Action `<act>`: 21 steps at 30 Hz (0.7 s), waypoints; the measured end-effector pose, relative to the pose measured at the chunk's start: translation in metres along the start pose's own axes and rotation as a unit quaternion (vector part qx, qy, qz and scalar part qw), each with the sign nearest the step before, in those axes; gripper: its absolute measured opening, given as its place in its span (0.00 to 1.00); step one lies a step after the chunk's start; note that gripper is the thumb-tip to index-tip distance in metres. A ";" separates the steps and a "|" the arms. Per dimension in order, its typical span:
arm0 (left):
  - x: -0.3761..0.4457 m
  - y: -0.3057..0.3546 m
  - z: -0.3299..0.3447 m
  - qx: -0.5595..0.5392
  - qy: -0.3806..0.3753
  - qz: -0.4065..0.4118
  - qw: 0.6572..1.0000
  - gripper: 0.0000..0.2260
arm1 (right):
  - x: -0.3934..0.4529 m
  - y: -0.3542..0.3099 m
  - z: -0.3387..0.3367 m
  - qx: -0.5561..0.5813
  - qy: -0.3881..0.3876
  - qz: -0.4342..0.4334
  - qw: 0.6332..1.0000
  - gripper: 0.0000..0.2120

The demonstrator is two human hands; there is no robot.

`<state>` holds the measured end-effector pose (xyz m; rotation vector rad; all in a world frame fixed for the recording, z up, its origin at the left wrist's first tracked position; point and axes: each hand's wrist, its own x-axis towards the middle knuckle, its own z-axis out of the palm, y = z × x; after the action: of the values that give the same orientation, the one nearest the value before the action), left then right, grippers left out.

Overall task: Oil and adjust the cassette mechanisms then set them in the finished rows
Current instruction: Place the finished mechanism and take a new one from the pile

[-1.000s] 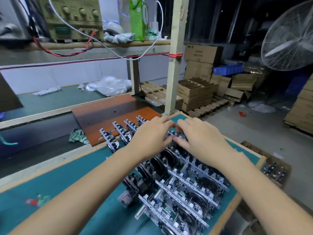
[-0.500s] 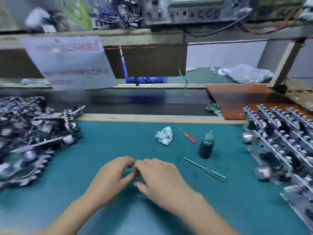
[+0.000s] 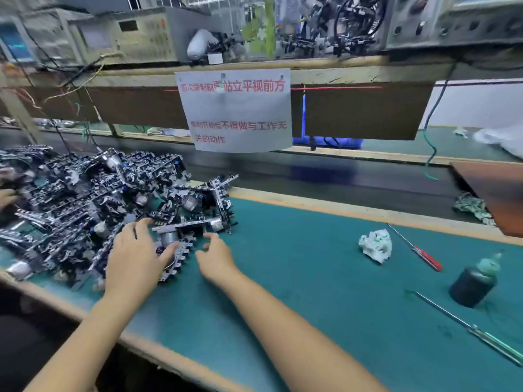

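Reaching hands [image 3: 175, 256] at cassette mechanisms [image 3: 181, 239]

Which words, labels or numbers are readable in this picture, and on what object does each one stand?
"站立平视前方": red print, top line of the white paper sign hanging from the shelf edge; the characters before it are blurred.
"不得做与工作无": second line of the same sign; its first characters are blurred.
"关的动作": third line, faint.
Panels of the test instruments on the shelf: markings too blurred to read.
Oil bottle: no readable label.
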<state>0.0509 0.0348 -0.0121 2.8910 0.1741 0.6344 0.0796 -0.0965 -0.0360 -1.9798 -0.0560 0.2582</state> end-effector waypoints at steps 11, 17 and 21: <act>0.043 -0.002 0.020 0.023 -0.052 0.004 0.998 0.16 | 0.046 -0.022 -0.005 0.054 0.000 0.024 0.998 0.25; 0.049 0.002 0.022 -0.001 -0.005 0.062 0.998 0.08 | 0.033 -0.013 -0.014 0.002 0.000 -0.053 0.999 0.24; 0.051 0.004 0.013 -0.048 0.034 0.068 0.996 0.06 | 0.023 -0.015 -0.026 0.002 0.008 -0.104 0.995 0.22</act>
<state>0.1023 0.0365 -0.0020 2.8077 -0.0432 0.7438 0.1082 -0.1099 -0.0158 -1.9531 -0.2501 0.1070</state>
